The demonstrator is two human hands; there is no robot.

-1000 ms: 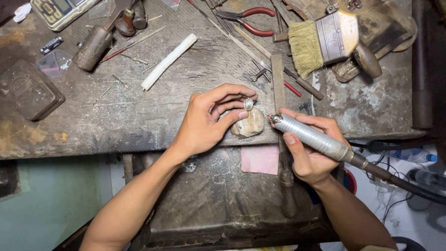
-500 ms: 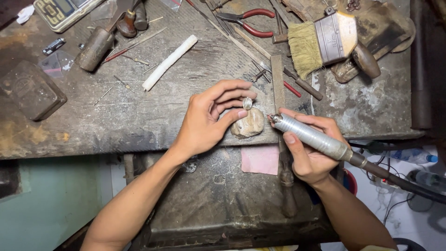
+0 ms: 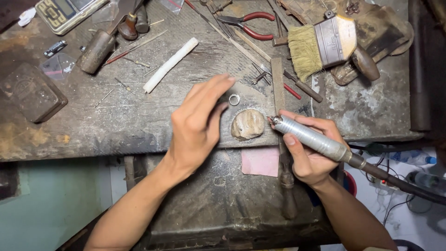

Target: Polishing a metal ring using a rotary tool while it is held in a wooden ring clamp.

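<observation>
The scarred grey workbench carries everything, its front edge just above a lower ledge where a pink square of cloth lies. A wide flat brush with pale bristles and a metal ferrule rests at the back right, out of the way, near red-handled pliers. The left hand hovers flat, fingers spread and holding nothing, beside the small silver ring lying on the bench just above a worn rounded wooden peg. The right hand grips a slim silver rotary handpiece pencil-fashion, probably for fine control, tip near the peg. Its bit is too small to make out, and its cable runs off the right edge.
</observation>
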